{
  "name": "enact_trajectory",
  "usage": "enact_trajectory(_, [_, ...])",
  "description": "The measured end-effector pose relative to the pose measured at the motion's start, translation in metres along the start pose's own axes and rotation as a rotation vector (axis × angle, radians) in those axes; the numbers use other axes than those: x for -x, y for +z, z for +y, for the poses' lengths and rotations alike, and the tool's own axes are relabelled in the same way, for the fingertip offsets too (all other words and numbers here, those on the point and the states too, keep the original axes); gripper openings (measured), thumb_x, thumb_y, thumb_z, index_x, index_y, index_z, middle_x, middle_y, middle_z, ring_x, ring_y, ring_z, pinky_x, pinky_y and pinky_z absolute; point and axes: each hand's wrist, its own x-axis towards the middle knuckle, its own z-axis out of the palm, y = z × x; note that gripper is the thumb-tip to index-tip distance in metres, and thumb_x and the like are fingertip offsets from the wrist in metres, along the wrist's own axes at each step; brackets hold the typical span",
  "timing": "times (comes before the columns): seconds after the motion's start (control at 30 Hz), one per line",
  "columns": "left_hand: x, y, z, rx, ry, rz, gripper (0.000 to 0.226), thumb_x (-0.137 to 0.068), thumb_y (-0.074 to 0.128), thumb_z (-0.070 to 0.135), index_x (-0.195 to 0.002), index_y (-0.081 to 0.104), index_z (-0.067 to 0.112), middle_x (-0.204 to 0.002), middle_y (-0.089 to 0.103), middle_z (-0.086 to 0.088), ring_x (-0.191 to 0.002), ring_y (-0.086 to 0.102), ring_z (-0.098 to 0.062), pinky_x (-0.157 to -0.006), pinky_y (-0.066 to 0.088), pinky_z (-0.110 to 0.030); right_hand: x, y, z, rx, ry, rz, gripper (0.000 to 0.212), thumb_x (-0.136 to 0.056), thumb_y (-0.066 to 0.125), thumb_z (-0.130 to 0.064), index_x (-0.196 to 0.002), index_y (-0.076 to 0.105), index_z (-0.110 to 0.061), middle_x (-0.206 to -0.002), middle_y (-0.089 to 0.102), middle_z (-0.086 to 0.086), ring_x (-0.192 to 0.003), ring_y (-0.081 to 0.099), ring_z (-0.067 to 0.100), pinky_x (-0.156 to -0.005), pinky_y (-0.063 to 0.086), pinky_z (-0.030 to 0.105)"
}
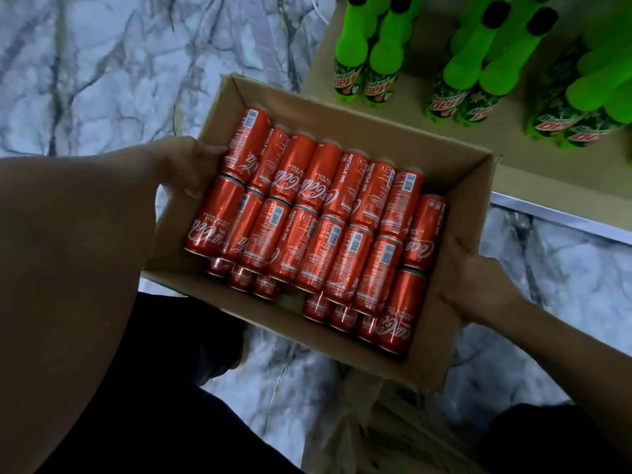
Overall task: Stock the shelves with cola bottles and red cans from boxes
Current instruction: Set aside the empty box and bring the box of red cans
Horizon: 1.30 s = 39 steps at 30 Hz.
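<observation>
One cardboard box (455, 186), open at the top, fills the middle of my view, held above a grey-veined marble floor (102, 63). I have it by both short ends. My left hand (186, 165) curls over the far-left rim, its fingertips resting against the nearest red can inside. My right hand (478, 285) clamps the opposite wall from outside, thumb on the cardboard; the rest of its fingers go behind the box, and I cannot tell how they lie.

Between my two sets of fingers lie the red cans (318, 217), all on their sides. I count two full rows on top: seven in the row farther from me and seven in the nearer one, plus two more lying end to end along the wall by my right thumb. Under them I see the ends of about seven more, partly hidden, so the whole count is unsure. Several show the white Coca-Cola script; "RECYCLE ME" reads on at least four, and white barcode panels show on others.

Beyond my right fingers, up and to the right, a tan shelf board (513, 159) carries green bottles (383, 63). I count about nine, in close pairs, the rightmost ones cut off by the frame. Their labels read "Mountain Dew", seen upside down from where I look.
</observation>
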Motion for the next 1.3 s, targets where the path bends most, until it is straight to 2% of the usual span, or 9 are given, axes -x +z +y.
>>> enact_trajectory(0.4, [0.005,0.013,0.019,-0.087,0.009,0.091,0.105,-0.073,0.087,0.007,-0.159,0.033,0.033,-0.143,0.052,-0.024,-0.123,0.057,-0.041,-0.099,0.048,-0.039,0.007,-0.01,0.014,-0.056,0.101,-0.063,0.074,-0.086,0.067,-0.008,-0.15,0.03,-0.008,-0.111,0.069,0.022,-0.093,0.069,0.042,-0.067,0.051,0.035])
enact_trajectory(0.53, [0.023,0.027,0.054,-0.141,0.076,0.081,0.101,-0.075,0.084,0.012,-0.16,0.032,0.029,-0.139,0.056,-0.025,-0.118,0.061,-0.039,-0.1,0.051,-0.039,0.014,-0.029,0.049,-0.064,0.167,-0.07,0.083,-0.088,0.068,-0.009,-0.158,0.023,-0.013,-0.137,0.056,0.027,-0.115,0.062,0.043,-0.087,0.055,0.045])
enact_trajectory(0.63, [0.039,0.045,0.093,-0.13,0.155,0.058,0.096,-0.079,0.079,0.008,-0.16,0.032,0.027,-0.134,0.06,-0.021,-0.096,0.067,-0.032,-0.078,0.059,-0.031,0.035,-0.04,0.084,-0.075,0.26,-0.085,0.076,-0.089,0.064,-0.026,-0.155,0.03,-0.011,-0.137,0.054,0.03,-0.119,0.059,0.044,-0.087,0.051,0.041])
enact_trajectory(0.77, [0.047,0.069,0.148,-0.159,0.274,0.101,0.084,-0.091,0.071,0.016,-0.162,0.027,0.021,-0.148,0.051,-0.02,-0.129,0.056,-0.031,-0.089,0.044,-0.025,0.061,-0.041,0.142,-0.147,0.447,-0.016,0.043,-0.09,0.066,-0.011,-0.131,0.056,-0.013,-0.118,0.061,0.03,-0.106,0.063,0.049,-0.083,0.056,0.053])
enact_trajectory(0.9, [0.055,0.089,0.195,-0.111,0.343,0.059,0.094,-0.087,0.078,0.021,-0.162,0.022,0.021,-0.152,0.051,-0.014,-0.132,0.055,-0.026,-0.096,0.046,-0.023,0.073,-0.038,0.197,-0.062,0.519,-0.022,0.067,-0.091,0.065,-0.014,-0.153,0.039,-0.012,-0.128,0.06,0.029,-0.113,0.061,0.044,-0.087,0.052,0.044])
enact_trajectory(0.97, [0.063,0.095,0.213,-0.118,0.358,0.03,0.092,-0.089,0.076,0.017,-0.163,0.021,0.019,-0.154,0.048,-0.012,-0.134,0.054,-0.026,-0.084,0.046,-0.018,0.079,-0.035,0.219,-0.096,0.568,-0.039,0.081,-0.083,0.07,-0.023,-0.155,0.035,-0.016,-0.132,0.059,0.023,-0.115,0.061,0.04,-0.081,0.047,0.037])
enact_trajectory(1.07, [0.065,0.102,0.228,-0.133,0.368,0.004,0.094,-0.086,0.077,0.009,-0.162,0.025,0.024,-0.153,0.047,-0.017,-0.127,0.059,-0.032,-0.096,0.052,-0.028,0.087,-0.032,0.234,-0.13,0.574,0.036,0.085,-0.089,0.067,-0.021,-0.16,0.021,-0.023,-0.14,0.056,0.018,-0.117,0.061,0.035,-0.089,0.047,0.036])
enact_trajectory(1.2, [0.061,0.096,0.227,0.015,0.279,-0.084,0.106,-0.08,0.078,-0.006,-0.163,0.024,0.032,-0.144,0.048,-0.022,-0.098,0.07,-0.04,-0.054,0.062,-0.035,0.083,-0.021,0.246,-0.184,0.548,0.145,0.071,-0.099,0.054,-0.017,-0.16,0.018,-0.02,-0.136,0.058,0.018,-0.117,0.062,0.034,-0.096,0.047,0.037])
enact_trajectory(1.3, [0.064,0.094,0.23,-0.001,0.26,-0.097,0.086,-0.084,0.077,-0.001,-0.157,0.036,0.021,-0.124,0.057,-0.021,-0.093,0.07,-0.039,-0.063,0.064,-0.041,0.076,-0.011,0.248,-0.201,0.604,0.167,0.06,-0.101,0.052,-0.019,-0.157,0.032,-0.017,-0.132,0.057,0.017,-0.123,0.056,0.037,-0.101,0.045,0.042])
